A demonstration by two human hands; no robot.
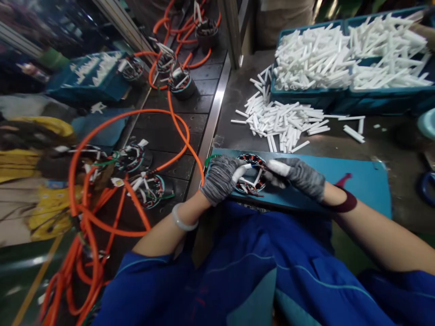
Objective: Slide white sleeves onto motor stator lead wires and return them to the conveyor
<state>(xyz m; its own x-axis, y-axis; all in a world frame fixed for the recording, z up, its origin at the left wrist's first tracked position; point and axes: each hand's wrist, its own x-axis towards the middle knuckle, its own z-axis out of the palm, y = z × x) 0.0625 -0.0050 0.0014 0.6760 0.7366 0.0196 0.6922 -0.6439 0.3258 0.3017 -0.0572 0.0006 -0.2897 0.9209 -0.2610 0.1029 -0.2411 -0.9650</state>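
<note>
A motor stator (252, 158) with dark windings and orange-red lacing rests on a blue mat, between my two hands. Grey knitted gloves with white-wrapped fingertips cover both hands. My left hand (220, 179) is closed at the stator's left side, its thumb and finger pinching a thin wire (254, 165) with a blue part. On the right side my right hand (301, 176) pinches the same wire or one beside it, fingers closed; its fingertips are partly blurred. White sleeve tubes (250, 182) lie across the stator's opening.
Loose white tubes (285, 120) are heaped behind the blue mat (367, 181). Blue bins (309, 94) full of tubes stand at the back right. To the left, more stators (181, 86) and orange hoses (136, 112) lie along a dark slatted conveyor. Blue-handled scissors (426, 188) sit far right.
</note>
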